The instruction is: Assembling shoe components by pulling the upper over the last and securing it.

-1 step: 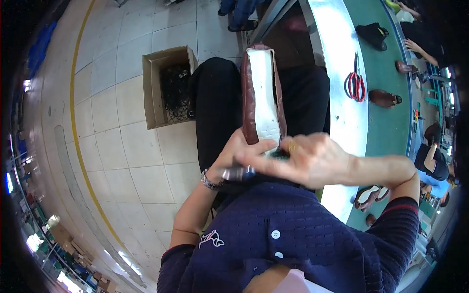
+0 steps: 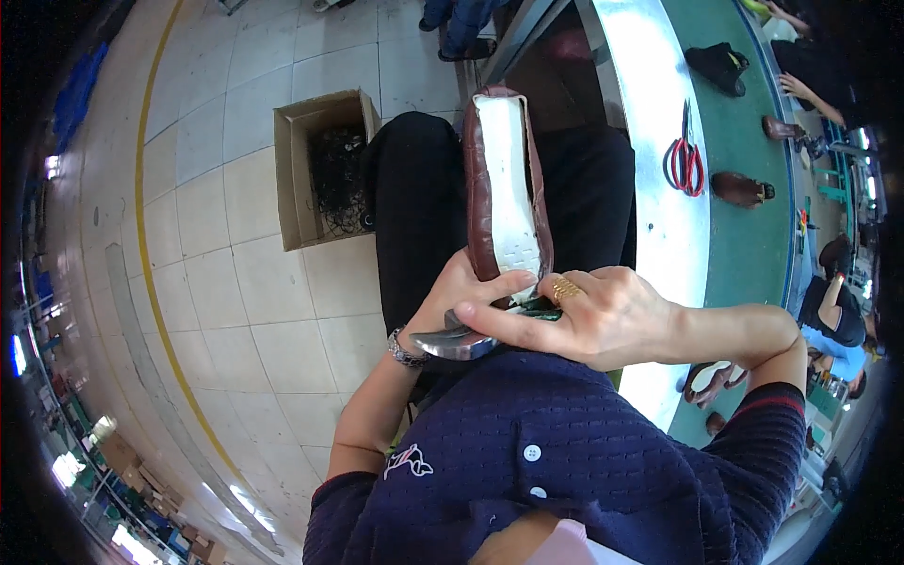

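A brown leather shoe (image 2: pixel 478 212), sole up with its white bottom showing, lies lengthwise over my lap. My left hand (image 2: pixel 459 292) grips its near end, with the thumb across the white bottom. My right hand (image 2: pixel 589 315) is closed round a pair of pincers (image 2: pixel 459 345) at that same end. Their curved, shiny metal head points left, below my left hand; a bit of green shows under my right fingers. The jaws and most of the handles are hidden, so I cannot tell whether the pincers touch the leather.
An open cardboard box (image 2: pixel 290 193) of black scraps stands on the tiled floor to the left. Right of my lap runs a metal bench edge (image 2: pixel 659 235) with red-handled scissors (image 2: pixel 686 165). Beyond, several shoes (image 2: pixel 742 189) sit on a green surface (image 2: pixel 744 240). Other people work at the far right.
My right hand, blurred a moment before, now shows sharply. The pincers' head sits slightly lower, and its curve is plainer. The shoe and my left hand have barely moved.
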The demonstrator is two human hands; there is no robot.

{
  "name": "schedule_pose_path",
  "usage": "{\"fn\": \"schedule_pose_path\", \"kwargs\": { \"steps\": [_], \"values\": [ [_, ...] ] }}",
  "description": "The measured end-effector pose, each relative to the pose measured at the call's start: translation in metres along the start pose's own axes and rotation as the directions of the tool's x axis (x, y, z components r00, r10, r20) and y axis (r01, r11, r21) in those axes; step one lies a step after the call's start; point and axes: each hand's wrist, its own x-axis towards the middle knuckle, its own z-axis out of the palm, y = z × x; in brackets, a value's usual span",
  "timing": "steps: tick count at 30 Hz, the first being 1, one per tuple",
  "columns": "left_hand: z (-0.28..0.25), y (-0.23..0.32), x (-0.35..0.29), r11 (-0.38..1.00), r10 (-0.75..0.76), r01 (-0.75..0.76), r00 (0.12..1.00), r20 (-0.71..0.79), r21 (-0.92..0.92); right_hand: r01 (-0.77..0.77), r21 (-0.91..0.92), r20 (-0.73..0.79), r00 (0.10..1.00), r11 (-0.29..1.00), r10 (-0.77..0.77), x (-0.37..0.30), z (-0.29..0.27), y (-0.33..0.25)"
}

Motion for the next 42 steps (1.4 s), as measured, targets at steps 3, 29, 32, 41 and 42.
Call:
{"fn": "schedule_pose_path", "kwargs": {
  "steps": [3, 29, 32, 41, 42],
  "values": [
    [-0.007, -0.019, 0.007, 0.935, 0.018, -0.058, 0.993, 0.117, 0.349, -0.347, -0.045, 0.144, 0.926, 0.937, 0.350, -0.016, 0.012, 0.023],
    [0.028, 0.112, 0.163, 0.176, 0.340, -0.439, 0.867, 0.364, 0.881, -0.698, 0.699, 0.471, 0.611, 0.154, 0.636, -0.055, -0.046, 0.145],
    [0.051, 0.079, 0.135, -0.057, 0.493, -0.335, 0.810, 0.318, 0.940, -0.743, 0.650, 0.563, 0.613, 0.161, 0.555, -0.048, -0.040, 0.156],
    [0.034, 0.057, 0.131, -0.188, 0.546, -0.394, 0.720, 0.429, 0.900, -0.681, 0.333, -0.084, 0.668, 0.653, 0.740, -0.066, 0.008, 0.110],
    [0.034, 0.053, 0.132, -0.194, 0.548, -0.398, 0.714, 0.436, 0.897, -0.697, 0.194, -0.051, 0.696, 0.690, 0.717, -0.063, 0.000, 0.112]
  ]
}}
